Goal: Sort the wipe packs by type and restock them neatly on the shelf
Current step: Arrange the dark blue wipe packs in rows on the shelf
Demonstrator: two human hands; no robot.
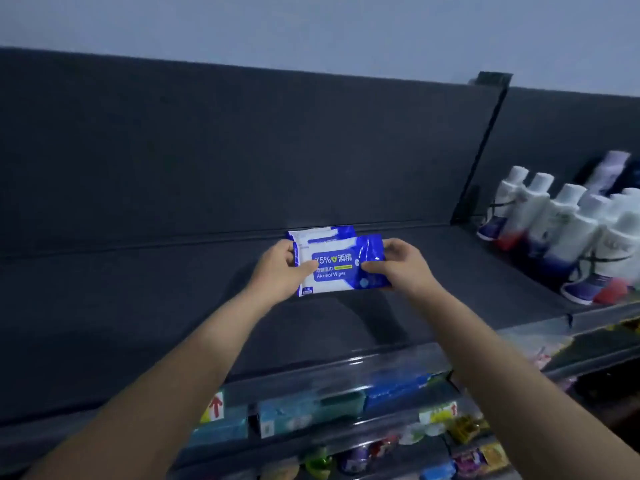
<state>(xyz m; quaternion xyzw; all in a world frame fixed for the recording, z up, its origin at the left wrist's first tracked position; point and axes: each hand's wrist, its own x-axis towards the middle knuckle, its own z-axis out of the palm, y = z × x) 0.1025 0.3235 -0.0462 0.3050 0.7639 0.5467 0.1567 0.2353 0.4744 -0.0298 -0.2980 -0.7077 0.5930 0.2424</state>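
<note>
- The dark shelf (138, 306) is mostly bare; its left end is cut off by the frame.
- Lower shelves (311, 410) hold blurred, unreadable packets behind clear rails.
- White bottles (561, 216) crowd the right bay, partly cropped.
- Alcohol wipe packs (341, 263), front one hiding the others, sit mid-shelf.
- Left hand (280, 268) and right hand (398, 265) each grip an end.

We count at least two blue-and-white alcohol wipe packs (341, 263) mid-shelf, and roughly six white plastic bottles (568, 223) at the shelf's right edge.
</note>
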